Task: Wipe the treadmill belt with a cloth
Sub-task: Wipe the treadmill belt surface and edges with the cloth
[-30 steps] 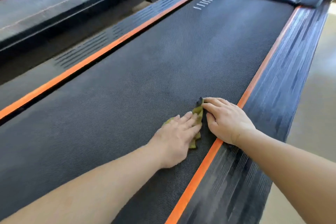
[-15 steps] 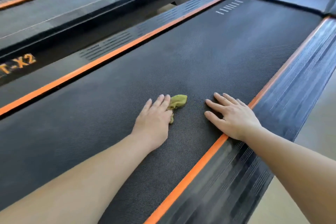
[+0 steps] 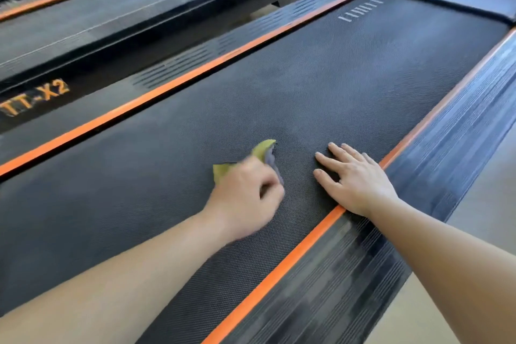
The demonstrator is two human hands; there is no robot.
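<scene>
One cloth (image 3: 264, 148), yellow-green, sits near mid-belt, bunched under the left grip (image 3: 245, 195). The fingers look curled round it, though motion blur softens them, and two corners poke out past the knuckles. The right grip (image 3: 356, 180) is released, its palm flat and fingers spread on the belt (image 3: 335, 78). It lies just beside the near orange strip (image 3: 279, 269) and apart from the cloth.

Step in hand: a wiping stroke seems to be under way (blur on the left grip alone suggests a quick sweep). Progress cannot be judged, since no edge shows between wiped and unwiped belt.

Next move calls for firm downward pressure and overlapping passes between near strip and far strip (image 3: 139, 99), with the right grip bracing.

Count:
- grips: 2
- cloth: 1
- strips on this belt: 2
- treadmills: 2 certain, the neighbour (image 3: 139, 22) marked TT-X2 (image 3: 36, 98); a third is possible at top left
</scene>
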